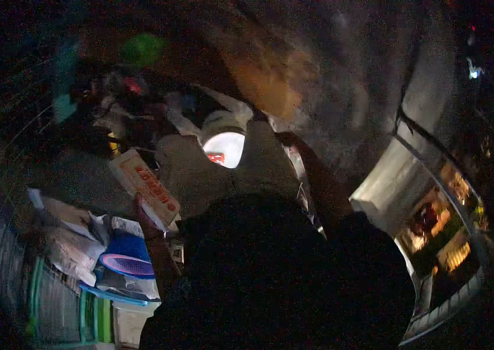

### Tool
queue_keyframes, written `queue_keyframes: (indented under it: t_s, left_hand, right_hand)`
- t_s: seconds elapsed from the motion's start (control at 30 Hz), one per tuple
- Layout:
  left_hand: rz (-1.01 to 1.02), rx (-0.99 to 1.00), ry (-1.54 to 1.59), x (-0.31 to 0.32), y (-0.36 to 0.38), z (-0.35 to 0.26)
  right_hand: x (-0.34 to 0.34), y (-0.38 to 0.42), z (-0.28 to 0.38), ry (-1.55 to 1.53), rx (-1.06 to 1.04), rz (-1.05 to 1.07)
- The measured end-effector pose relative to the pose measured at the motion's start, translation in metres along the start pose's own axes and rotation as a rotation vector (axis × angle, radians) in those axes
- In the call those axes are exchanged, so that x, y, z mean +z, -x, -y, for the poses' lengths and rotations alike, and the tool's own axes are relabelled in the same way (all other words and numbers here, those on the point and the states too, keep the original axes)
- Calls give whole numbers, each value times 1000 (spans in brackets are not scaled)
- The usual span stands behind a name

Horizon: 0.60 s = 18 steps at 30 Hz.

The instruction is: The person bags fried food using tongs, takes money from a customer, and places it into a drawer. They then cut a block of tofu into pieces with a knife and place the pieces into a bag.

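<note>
The picture is dark and blurred, and I cannot make out either of my hands. Dark clothing fills the bottom centre, with two knees above it. Between the knees a round white container (226, 146) is brightly lit, with a small red item (216, 157) inside. Left of the knees lies a long pale box (146, 184) with red lettering, tilted. A narrow reddish-brown shape runs down beside the box; what it is remains unclear.
At the lower left, packages (72, 251) and a blue item (127, 262) with a pink oval lie above a green-framed rack (86, 318). A pale ledge (384, 181) and a metal rail (445, 201) stand right, with warm-lit goods (428, 219) beyond.
</note>
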<state>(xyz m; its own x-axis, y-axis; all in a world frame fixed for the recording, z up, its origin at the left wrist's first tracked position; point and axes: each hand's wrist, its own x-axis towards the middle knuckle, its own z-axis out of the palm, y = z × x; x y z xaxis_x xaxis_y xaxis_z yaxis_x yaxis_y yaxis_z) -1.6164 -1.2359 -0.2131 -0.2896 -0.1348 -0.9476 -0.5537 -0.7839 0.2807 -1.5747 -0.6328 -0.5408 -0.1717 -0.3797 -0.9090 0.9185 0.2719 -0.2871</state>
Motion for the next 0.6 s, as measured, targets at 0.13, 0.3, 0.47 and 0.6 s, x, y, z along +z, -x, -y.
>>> queue_keyframes:
  t_s: [0.13, 0.3, 0.47, 0.6]
  left_hand:
    - [574, -253, 472, -18, 11, -33]
    - [-72, 175, 109, -87, 29, -61]
    - [7, 260, -212, -128, 61, -131]
    - [0, 852, -70, -148, 97, -168]
  right_hand:
    - [63, 16, 155, 790, -115, 11]
    - [222, 9, 359, 761, 216, -121]
    - [432, -110, 493, 1791, -797, 52]
    - [655, -194, 506, 1738, -1345, 659]
